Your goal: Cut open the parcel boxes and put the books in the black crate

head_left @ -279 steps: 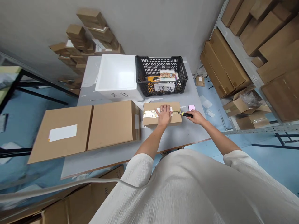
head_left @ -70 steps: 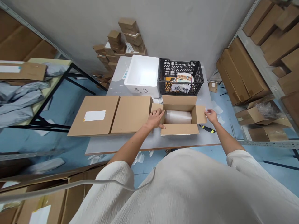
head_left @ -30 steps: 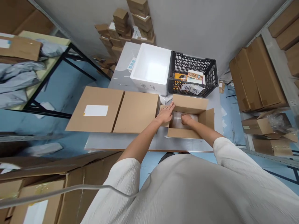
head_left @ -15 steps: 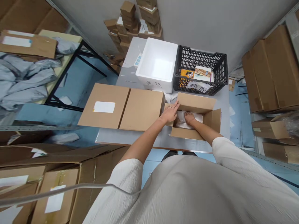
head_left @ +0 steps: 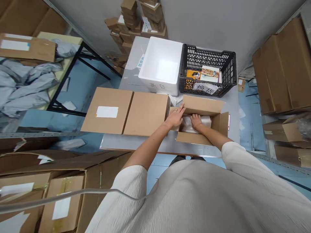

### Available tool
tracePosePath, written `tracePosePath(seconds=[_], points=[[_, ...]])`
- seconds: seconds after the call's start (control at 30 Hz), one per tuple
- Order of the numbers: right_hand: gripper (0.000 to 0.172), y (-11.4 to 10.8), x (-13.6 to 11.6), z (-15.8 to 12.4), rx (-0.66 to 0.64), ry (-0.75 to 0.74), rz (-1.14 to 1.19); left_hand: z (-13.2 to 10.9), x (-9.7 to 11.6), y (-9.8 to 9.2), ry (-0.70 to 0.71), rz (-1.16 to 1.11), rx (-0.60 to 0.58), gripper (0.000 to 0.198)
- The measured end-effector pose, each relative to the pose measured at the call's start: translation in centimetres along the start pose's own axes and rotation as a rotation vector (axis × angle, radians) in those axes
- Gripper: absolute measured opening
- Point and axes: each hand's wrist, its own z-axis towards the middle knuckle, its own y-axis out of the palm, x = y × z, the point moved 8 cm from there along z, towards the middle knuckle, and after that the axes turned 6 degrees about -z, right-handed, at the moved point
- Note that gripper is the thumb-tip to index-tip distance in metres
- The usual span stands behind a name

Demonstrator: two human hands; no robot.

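Note:
An open cardboard box stands on the grey table, its flaps folded outward. Crumpled clear plastic wrap lies inside it, partly under my right hand, whose curled fingers press on the wrap. My left hand rests with spread fingers on the box's back-left corner and holds nothing. The wrap's lower layers and the box floor are hidden.
A flat cardboard sheet with a white label lies left of the box. Behind it stand a white foam box and a black plastic crate holding printed cards. Stacked cartons fill the shelves on both sides.
My right hand has moved from the box's right flap into the box, onto the plastic. My left hand has shifted from the front edge to the back-left corner.

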Motion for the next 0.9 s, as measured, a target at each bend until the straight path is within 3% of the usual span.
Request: tracePosePath(seconds=[0.17,0.3,0.47,0.7,0.9], points=[[0.059,-1.3,0.1,-2.5,-0.039,-0.041,0.036,0.2,0.1,-0.1,0.001,0.013,-0.005,0.100],[0.056,-2.4,0.5,-5.1,-0.061,-0.130,0.057,0.2,0.3,-0.6,-0.008,0.017,0.009,0.092],[0.053,-3.9,2.6,-8.2,-0.059,-0.105,0.108,-0.2,1.0,-1.2,-0.024,0.048,0.020,0.083],[0.043,-8.3,6.6,-11.7,0.197,-0.058,0.229,-1.3,1.8,-2.0,-0.048,0.075,0.069,0.066],[0.035,-12.5,11.0,-14.4,0.476,-0.023,0.392,-2.5,2.9,-2.2,-0.045,0.076,0.036,0.058]])
